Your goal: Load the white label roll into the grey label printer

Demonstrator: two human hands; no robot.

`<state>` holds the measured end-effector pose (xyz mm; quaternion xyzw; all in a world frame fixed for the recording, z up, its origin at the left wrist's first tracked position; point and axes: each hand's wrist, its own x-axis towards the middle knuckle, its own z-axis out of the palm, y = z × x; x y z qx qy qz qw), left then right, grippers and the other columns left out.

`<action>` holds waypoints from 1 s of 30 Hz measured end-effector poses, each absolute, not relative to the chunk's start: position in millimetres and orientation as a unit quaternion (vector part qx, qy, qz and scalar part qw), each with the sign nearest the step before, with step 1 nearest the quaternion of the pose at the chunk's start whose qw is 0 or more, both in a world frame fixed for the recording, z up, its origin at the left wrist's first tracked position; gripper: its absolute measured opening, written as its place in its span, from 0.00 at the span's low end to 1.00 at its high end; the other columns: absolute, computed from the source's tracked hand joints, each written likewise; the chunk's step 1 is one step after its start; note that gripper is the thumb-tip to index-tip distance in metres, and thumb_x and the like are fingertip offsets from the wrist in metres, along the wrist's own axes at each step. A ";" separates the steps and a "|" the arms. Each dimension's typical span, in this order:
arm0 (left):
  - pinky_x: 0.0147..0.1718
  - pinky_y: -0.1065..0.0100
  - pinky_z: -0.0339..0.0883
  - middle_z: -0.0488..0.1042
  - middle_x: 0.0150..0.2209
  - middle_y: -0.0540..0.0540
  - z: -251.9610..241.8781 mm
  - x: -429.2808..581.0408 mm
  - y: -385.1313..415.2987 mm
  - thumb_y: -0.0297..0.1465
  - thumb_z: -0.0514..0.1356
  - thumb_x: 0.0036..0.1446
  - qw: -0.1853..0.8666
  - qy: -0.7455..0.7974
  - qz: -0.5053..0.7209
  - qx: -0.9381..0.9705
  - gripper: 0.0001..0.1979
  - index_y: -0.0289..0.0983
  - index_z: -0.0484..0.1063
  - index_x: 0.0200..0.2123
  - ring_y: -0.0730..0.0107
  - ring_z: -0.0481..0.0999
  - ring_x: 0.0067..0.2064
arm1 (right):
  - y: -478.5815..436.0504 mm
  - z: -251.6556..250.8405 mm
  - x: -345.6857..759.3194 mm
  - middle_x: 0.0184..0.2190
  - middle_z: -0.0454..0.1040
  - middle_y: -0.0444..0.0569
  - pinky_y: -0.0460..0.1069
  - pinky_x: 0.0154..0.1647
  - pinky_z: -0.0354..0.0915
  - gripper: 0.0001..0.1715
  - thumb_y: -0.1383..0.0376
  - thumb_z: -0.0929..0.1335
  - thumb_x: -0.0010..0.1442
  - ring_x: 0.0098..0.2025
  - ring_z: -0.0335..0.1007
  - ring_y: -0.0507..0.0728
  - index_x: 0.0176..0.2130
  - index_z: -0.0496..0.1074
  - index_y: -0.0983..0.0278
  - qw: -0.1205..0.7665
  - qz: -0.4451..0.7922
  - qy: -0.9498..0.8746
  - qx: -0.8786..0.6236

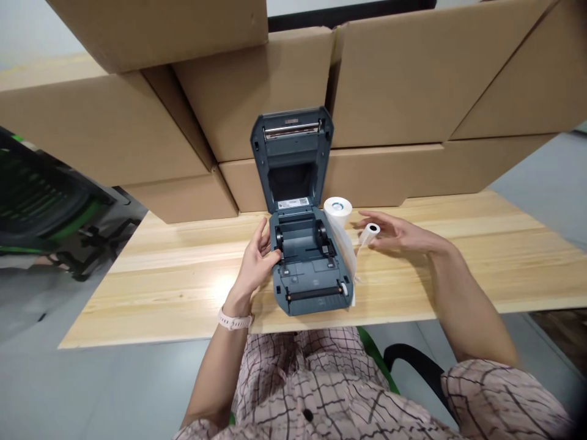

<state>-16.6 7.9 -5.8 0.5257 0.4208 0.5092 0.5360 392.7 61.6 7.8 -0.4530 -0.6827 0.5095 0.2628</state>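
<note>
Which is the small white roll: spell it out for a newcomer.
On the wooden table lies an open dark printer. Right of it, by the right hand, is the small roll; its black centre sets it apart from the larger roll, whose centre shows blue.

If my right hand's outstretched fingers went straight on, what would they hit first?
Probably the large white label roll beside the open label printer: your right hand points toward it. The smaller roll overlaps that hand in view, so contact there is unclear.
</note>
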 end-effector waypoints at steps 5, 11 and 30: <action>0.76 0.43 0.59 0.63 0.77 0.33 -4.3 -18.4 9.3 0.31 0.70 0.56 0.541 0.417 0.505 0.528 0.54 0.42 0.49 0.80 0.47 0.68 0.76 | 88.5 31.0 391.2 0.79 0.60 0.53 0.70 0.80 0.57 0.55 0.52 0.81 0.56 0.80 0.55 0.69 0.75 0.60 0.48 0.292 0.485 -0.694 -0.445; 0.75 0.45 0.61 0.60 0.78 0.30 -5.9 -19.9 9.6 0.31 0.70 0.57 0.547 0.414 0.502 0.527 0.55 0.40 0.45 0.81 0.48 0.69 0.75 | 145.1 29.8 322.5 0.71 0.71 0.63 0.65 0.74 0.65 0.62 0.49 0.84 0.42 0.71 0.68 0.71 0.68 0.67 0.64 0.188 0.474 -0.753 -0.416; 0.77 0.42 0.56 0.56 0.79 0.32 -11.6 -18.5 12.3 0.32 0.70 0.55 0.547 0.396 0.508 0.534 0.56 0.42 0.46 0.81 0.44 0.62 0.78 | 87.3 119.9 215.9 0.52 0.83 0.53 0.58 0.51 0.73 0.36 0.44 0.78 0.53 0.51 0.79 0.66 0.55 0.77 0.60 -0.009 0.266 -0.927 -0.265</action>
